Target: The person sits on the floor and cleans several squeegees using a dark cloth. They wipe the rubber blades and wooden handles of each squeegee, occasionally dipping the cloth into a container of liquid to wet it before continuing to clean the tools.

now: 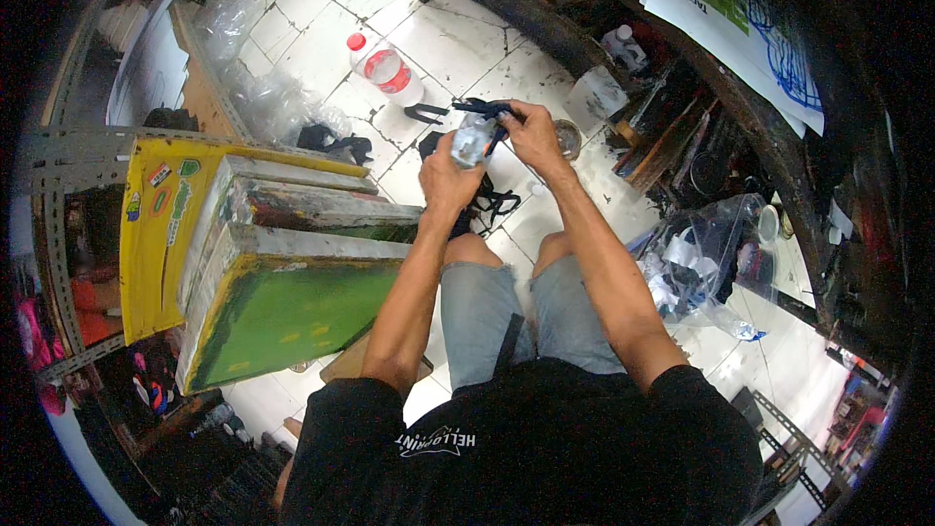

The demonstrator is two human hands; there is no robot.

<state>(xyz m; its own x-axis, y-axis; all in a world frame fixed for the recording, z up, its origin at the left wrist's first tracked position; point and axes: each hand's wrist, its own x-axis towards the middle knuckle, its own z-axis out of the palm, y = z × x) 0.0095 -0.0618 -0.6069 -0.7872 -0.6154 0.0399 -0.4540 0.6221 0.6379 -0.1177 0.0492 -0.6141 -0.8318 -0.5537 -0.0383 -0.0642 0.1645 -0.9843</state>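
The left hand (pixel 448 175) is clasped around one small, clear plastic packet (pixel 470 144), shiny and whitish inside; whether it is a bag or a stiff cup, I cannot tell. The right hand (pixel 531 136), close beside it, pinches one bundle of black straps (pixel 477 107) between thumb and fingers. The bundle lies across the far side of the packet, so both items sit between the hands, over the knees' far side.

Below them, more black cords (pixel 499 201) lie tangled on the cracked white tile floor (pixel 458 44). One bent black strip (pixel 426 115) lies just left of the bundle, and one round tin (pixel 567 139) stands right of the right hand. Farther off to the left is one clear bottle (pixel 388 71) with a red cap and a red band.

Nearer, on the left, one green panel (pixel 292 307) with a pale edge leans beside one yellow panel (pixel 146 234). On the right sits one clear bag of scraps (pixel 693 258).
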